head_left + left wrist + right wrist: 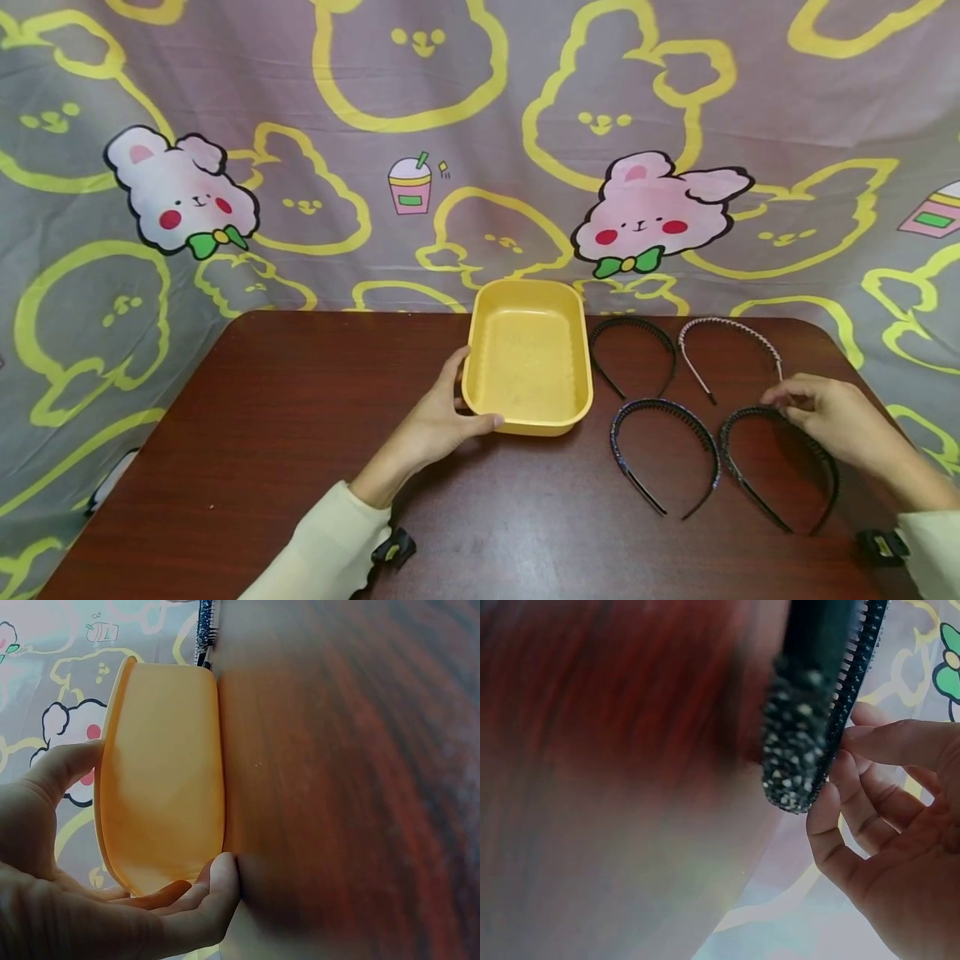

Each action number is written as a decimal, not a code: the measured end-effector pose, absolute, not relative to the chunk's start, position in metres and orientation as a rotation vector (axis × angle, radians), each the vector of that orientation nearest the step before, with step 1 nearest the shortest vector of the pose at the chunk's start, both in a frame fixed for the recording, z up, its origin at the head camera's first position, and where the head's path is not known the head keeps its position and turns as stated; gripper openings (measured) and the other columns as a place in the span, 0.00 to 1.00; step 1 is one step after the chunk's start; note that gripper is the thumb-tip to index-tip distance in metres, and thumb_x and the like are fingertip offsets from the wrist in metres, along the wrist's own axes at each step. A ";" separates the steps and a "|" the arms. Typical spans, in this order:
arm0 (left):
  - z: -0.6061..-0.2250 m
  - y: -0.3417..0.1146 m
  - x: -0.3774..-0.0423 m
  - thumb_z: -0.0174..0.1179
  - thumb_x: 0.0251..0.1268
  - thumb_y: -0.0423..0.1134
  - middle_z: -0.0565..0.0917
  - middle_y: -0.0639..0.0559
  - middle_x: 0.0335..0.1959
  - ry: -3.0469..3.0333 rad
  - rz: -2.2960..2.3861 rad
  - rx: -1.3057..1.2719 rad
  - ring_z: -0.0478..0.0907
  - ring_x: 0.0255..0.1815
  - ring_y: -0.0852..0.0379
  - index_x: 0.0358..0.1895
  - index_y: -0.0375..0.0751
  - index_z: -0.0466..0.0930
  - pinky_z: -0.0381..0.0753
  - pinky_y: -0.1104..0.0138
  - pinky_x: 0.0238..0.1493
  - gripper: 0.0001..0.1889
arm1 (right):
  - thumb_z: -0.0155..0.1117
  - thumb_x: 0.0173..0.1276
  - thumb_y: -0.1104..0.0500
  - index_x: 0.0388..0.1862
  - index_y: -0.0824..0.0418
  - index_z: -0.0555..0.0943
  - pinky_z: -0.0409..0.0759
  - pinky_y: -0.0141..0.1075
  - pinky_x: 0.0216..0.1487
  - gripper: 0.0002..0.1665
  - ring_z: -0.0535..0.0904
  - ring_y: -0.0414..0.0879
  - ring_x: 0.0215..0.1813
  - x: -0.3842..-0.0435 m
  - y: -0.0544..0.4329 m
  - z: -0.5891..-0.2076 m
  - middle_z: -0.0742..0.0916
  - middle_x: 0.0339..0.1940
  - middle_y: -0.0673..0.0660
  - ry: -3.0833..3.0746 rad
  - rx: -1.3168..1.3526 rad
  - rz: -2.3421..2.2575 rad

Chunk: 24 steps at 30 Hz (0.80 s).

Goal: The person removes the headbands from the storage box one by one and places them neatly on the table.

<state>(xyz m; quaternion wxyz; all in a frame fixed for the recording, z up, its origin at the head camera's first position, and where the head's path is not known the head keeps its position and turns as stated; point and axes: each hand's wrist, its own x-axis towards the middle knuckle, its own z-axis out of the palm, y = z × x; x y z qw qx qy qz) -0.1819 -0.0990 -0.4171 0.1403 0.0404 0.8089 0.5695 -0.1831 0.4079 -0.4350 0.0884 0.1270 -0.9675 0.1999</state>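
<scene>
My left hand (442, 421) grips a yellow plastic tub (528, 362) at its near left corner, thumb on the near rim and fingers along the side. In the left wrist view, fingertips curl under the lower edge of the tub's wall (165, 765). On the right, my right hand (836, 417) pinches a black toothed headband (726, 446) at the top of its curve. Dark sparkling stones cover this headband (791, 750) in the right wrist view, where thumb and fingertips meet at its edge.
Left of the pinched headband lies a blue-studded black headband (617, 442). Behind them are a plain black headband (633, 321) and a pale pink wrapped one (731, 322). All lie on a dark red-brown table (300, 433). A patterned cloth (480, 167) hangs along its back edge.
</scene>
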 end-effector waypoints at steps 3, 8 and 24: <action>-0.417 -0.099 -0.182 0.78 0.57 0.36 0.67 0.40 0.77 2.332 1.649 0.121 0.85 0.59 0.45 0.86 0.53 0.45 0.81 0.66 0.44 0.59 | 0.70 0.58 0.79 0.34 0.59 0.88 0.69 0.26 0.28 0.15 0.72 0.20 0.32 -0.183 0.408 -0.434 0.89 0.34 0.57 -2.897 0.357 0.616; -0.417 -0.099 -0.182 0.79 0.57 0.36 0.67 0.41 0.77 2.332 1.652 0.119 0.84 0.59 0.45 0.86 0.55 0.45 0.82 0.66 0.44 0.59 | 0.70 0.60 0.77 0.37 0.59 0.89 0.71 0.27 0.28 0.14 0.72 0.19 0.33 -0.183 0.407 -0.432 0.90 0.37 0.61 -2.920 0.334 0.632; -0.419 -0.105 -0.180 0.77 0.58 0.34 0.66 0.39 0.77 2.312 1.705 0.138 0.83 0.62 0.40 0.86 0.52 0.45 0.84 0.64 0.45 0.58 | 0.74 0.64 0.71 0.39 0.55 0.89 0.72 0.30 0.30 0.11 0.73 0.20 0.33 -0.184 0.394 -0.422 0.91 0.38 0.54 -2.911 0.372 0.596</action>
